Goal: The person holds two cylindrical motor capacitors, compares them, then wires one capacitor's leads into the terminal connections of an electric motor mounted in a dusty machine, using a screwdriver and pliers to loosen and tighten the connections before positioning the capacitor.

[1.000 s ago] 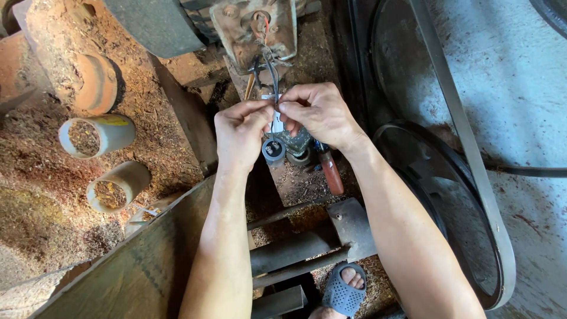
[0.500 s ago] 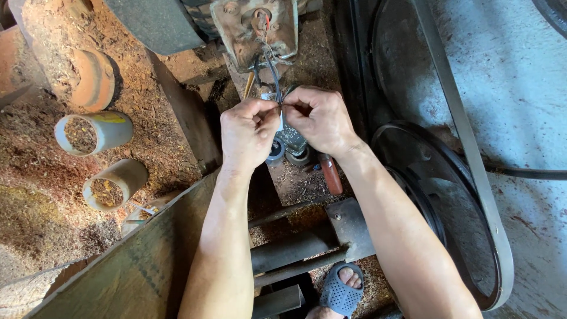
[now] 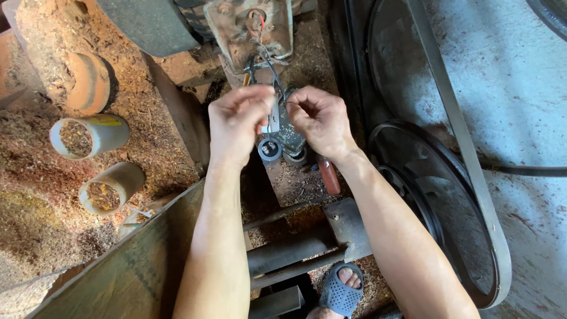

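Note:
My left hand (image 3: 236,121) and my right hand (image 3: 320,120) meet just below a rusty motor terminal box (image 3: 236,26). Dark wires (image 3: 267,65) run from the box down to my fingers. My left fingers pinch a small pale strip, like tape or a wire end (image 3: 274,118), and my right fingertips pinch the wire beside it. Under my hands lie two small round tape rolls (image 3: 270,150) and a tool with a red handle (image 3: 329,176).
Two short pale pipe pieces (image 3: 88,136) (image 3: 111,186) and an orange one (image 3: 88,82) lie in sawdust at the left. A large pulley wheel with a drive belt (image 3: 455,195) stands at the right. A steel frame (image 3: 348,227) and my sandalled foot (image 3: 342,289) are below.
Both hands have risen a little toward the terminal box while staying pinched on the wires. The tape rolls under them are more exposed now.

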